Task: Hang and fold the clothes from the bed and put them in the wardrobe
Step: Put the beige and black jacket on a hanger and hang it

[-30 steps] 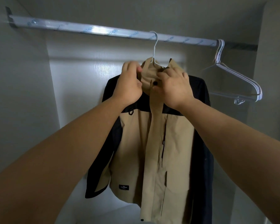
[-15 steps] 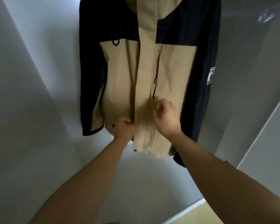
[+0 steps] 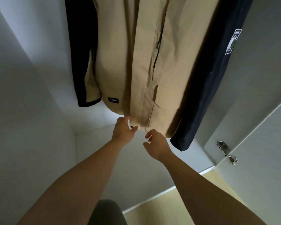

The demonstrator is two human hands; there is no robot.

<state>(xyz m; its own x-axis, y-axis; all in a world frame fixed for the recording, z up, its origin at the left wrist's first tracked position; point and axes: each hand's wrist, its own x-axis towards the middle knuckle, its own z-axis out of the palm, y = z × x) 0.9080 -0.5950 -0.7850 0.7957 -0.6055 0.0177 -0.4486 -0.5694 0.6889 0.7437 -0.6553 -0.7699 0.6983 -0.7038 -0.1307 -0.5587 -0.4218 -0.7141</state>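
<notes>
A: In the wardrobe (image 3: 31,111), how's the jacket (image 3: 117,54) sitting?
B: Hanging, long axis straight up-down, hem (image 3: 157,129) just above both hands (arms stretched forward, side by side).
A: Grips?
B: The left hand (image 3: 122,130) is nearer, pinching the front flap (image 3: 139,95) at its bottom corner. The right hand (image 3: 156,146) is just under the hem, fingers loosely curled, gripping nothing far as I can see.

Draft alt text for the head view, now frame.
A tan and navy jacket hangs inside a white wardrobe; the left hand pinches its front bottom hem while the right hand hovers loosely curled just beneath, holding nothing.
</notes>
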